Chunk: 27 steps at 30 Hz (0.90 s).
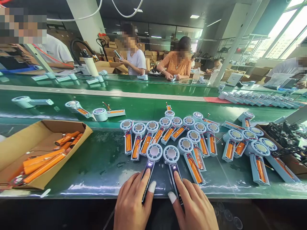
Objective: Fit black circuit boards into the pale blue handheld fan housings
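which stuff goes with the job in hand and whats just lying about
Job, apparently:
lit fan under left hand
lit fan under right hand
open orange-filled fans
carton of orange cells

Lying about, probably:
clear bottle
background cartons

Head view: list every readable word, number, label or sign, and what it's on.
"FAN": seemingly the end of lettering on the sideways handle at right; the rest is unclear.
"20": apparently, on the lit display by the right hand.
Lit display by the left hand: digits too blurred.
Nothing else legible.
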Each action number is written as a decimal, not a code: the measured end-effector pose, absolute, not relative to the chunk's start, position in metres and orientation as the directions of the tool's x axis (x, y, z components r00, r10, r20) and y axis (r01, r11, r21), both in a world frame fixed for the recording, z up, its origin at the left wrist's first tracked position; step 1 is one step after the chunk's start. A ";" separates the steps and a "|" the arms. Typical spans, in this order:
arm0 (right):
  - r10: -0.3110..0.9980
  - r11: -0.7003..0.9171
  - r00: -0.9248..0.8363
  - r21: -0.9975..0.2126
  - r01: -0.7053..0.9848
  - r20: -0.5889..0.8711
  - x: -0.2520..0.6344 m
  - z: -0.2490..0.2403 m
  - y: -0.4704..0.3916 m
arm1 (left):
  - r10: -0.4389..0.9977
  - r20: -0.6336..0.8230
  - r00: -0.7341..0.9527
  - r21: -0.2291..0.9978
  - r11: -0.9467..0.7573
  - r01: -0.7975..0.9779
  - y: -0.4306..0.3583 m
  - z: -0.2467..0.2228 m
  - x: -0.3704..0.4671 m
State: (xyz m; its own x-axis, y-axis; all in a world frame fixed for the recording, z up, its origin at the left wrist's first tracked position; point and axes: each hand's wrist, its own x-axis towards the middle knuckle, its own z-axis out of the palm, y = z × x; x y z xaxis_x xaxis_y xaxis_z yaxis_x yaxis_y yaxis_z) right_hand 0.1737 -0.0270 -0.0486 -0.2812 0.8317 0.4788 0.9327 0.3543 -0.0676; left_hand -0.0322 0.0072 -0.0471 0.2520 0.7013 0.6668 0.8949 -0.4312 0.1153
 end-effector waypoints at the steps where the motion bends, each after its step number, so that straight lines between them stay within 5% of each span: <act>1: 0.833 0.357 -0.282 -0.073 0.931 0.476 0.174 -0.048 -0.027 | 0.705 0.663 0.252 0.115 -0.429 0.896 0.007 -0.046 -0.032; 21: 0.807 0.325 -0.222 -0.097 0.941 0.547 0.164 -0.035 -0.025 | 0.687 0.693 0.219 0.131 -0.419 0.899 0.008 -0.044 -0.030; 27: 0.810 0.360 -0.237 -0.137 0.923 0.536 0.168 -0.032 -0.023 | 0.745 0.644 0.172 0.301 -0.454 0.838 -0.001 -0.046 -0.027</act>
